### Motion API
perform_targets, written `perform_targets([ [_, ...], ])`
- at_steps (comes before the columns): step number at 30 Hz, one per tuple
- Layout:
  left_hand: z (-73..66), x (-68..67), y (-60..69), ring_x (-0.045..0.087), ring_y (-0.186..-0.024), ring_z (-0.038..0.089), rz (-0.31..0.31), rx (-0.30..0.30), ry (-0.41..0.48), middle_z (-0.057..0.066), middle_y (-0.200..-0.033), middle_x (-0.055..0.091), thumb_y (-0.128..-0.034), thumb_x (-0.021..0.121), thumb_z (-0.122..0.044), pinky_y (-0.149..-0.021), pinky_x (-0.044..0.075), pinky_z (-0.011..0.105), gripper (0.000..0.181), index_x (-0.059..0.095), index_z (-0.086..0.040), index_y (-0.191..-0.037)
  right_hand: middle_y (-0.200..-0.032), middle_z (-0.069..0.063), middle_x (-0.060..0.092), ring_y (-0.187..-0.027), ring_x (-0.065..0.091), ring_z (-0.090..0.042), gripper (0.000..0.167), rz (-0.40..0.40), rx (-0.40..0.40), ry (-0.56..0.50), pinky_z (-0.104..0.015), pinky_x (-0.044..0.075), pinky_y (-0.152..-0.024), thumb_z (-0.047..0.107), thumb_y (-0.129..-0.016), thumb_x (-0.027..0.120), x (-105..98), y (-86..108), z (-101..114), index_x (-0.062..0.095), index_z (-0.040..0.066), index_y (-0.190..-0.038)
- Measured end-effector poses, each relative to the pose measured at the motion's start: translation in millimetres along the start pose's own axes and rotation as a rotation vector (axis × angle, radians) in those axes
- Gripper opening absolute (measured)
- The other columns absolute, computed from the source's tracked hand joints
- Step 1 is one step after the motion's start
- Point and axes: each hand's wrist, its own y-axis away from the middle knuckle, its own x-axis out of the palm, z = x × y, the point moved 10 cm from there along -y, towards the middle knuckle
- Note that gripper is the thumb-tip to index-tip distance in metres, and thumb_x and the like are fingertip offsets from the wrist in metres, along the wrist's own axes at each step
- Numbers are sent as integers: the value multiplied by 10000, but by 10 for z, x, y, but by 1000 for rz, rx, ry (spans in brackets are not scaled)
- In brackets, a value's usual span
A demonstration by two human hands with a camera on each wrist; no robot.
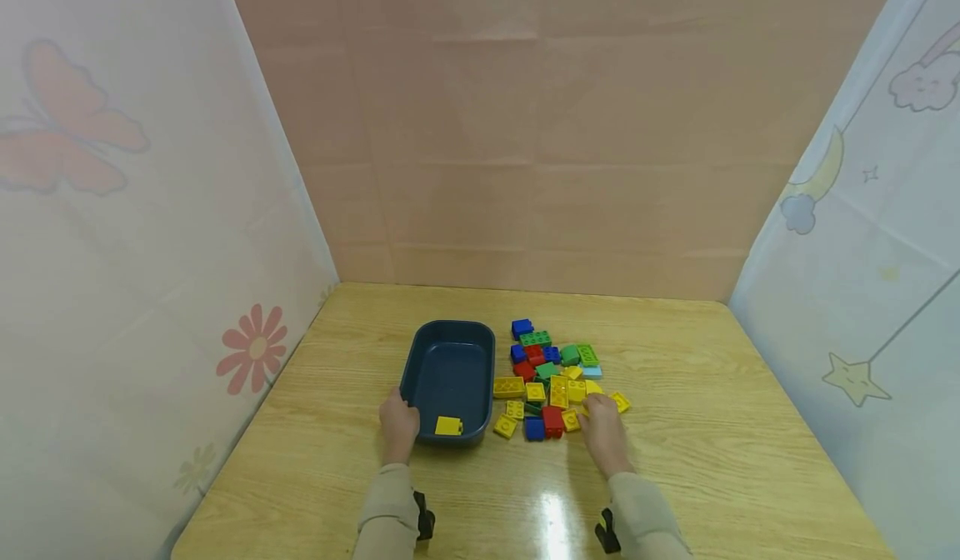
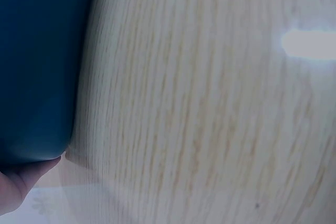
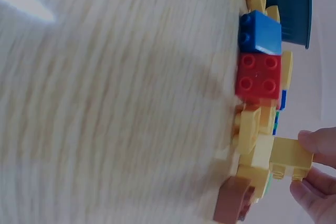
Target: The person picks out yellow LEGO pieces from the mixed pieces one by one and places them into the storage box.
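Note:
A dark blue plastic tray (image 1: 452, 377) stands on the table, with one yellow brick (image 1: 448, 426) lying inside near its front end. My left hand (image 1: 399, 422) grips the tray's wall at the front left corner. In the left wrist view, part of that hand (image 2: 14, 187) shows against the tray's side (image 2: 39, 66). At the right edge of a loose pile of toy building bricks, my right hand (image 1: 602, 431) pinches a yellow brick (image 3: 290, 158) between thumb and fingers. Close by lie more yellow bricks (image 3: 249, 129) and a red brick (image 3: 258, 75).
Blue (image 1: 522, 328), green (image 1: 536, 339), red (image 1: 552, 422) and yellow bricks (image 1: 509, 387) are scattered right of the tray. The wooden table (image 1: 712, 427) is bounded by a brown back wall (image 1: 525, 168) and patterned white side walls.

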Motion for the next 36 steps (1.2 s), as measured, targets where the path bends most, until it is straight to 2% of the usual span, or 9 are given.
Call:
perform_targets([
  [4, 5, 6, -1, 574, -880, 405, 2, 4, 1, 305, -937, 588, -747, 500, 123, -698, 485, 457, 383, 473, 180, -1125, -958, -260, 573, -928, 520, -392, 192, -28, -7, -47, -456, 453, -782, -61, -700, 691, -17, -13, 128, 625, -128, -867],
  [13, -16, 23, 15, 571, -883, 413, 18, 41, 23, 322, -942, 580, -748, 477, 129, -656, 495, 443, 409, 441, 202, -1149, -920, -225, 590, -876, 543, -364, 198, -173, -161, -106, -426, 479, -718, -64, -647, 730, -125, -37, 590, 643, -96, -822],
  [20, -18, 9, 11, 576, -858, 412, 3, 47, 6, 314, -918, 586, -741, 486, 127, -654, 494, 446, 400, 451, 202, -1133, -993, -197, 583, -941, 532, -337, 200, -134, -167, -144, -398, 480, -742, -19, -695, 714, -72, -96, 825, 645, -71, -875],
  [28, 3, 4, 6, 571, -874, 413, 11, 33, 13, 312, -931, 584, -749, 492, 118, -672, 491, 450, 394, 454, 193, -1134, -951, -162, 590, -880, 547, -299, 198, -211, -320, -178, -359, 496, -700, -16, -650, 744, -61, -95, 1220, 636, -58, -810],
  [36, -2, 11, 9, 572, -886, 407, 24, 18, 13, 316, -952, 578, -761, 491, 112, -676, 493, 445, 399, 444, 193, -1149, -932, -155, 592, -860, 549, -274, 205, -202, -389, -221, -345, 497, -700, -33, -625, 752, 34, -70, 1463, 621, -31, -783],
])
